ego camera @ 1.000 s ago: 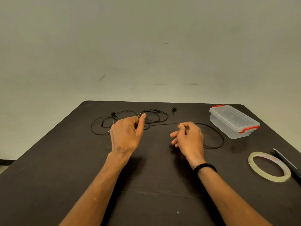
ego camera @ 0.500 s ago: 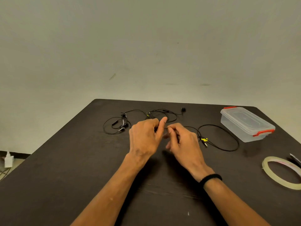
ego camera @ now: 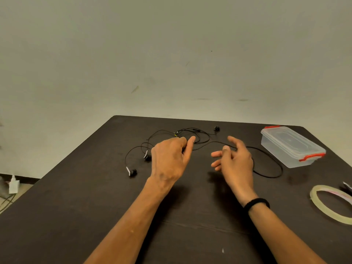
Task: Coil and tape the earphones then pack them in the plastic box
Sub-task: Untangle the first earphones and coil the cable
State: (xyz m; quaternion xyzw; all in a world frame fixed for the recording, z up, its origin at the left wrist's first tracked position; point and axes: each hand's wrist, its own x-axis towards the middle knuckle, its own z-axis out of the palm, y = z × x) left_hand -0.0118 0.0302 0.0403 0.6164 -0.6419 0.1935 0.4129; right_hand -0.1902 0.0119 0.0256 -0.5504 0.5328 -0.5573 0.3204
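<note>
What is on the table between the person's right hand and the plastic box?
In the head view, a loop of the black earphone cable lies on the dark table between the right hand and the plastic box. Nothing else is there.

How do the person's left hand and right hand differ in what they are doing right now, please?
The left hand is closed, thumb and fingers pinching the earphone cable; the right hand is open with fingers spread, and whether it touches the cable cannot be told. The right wrist wears a black band; the left wrist is bare. Both hover over the dark table, palms turned toward each other.
</note>
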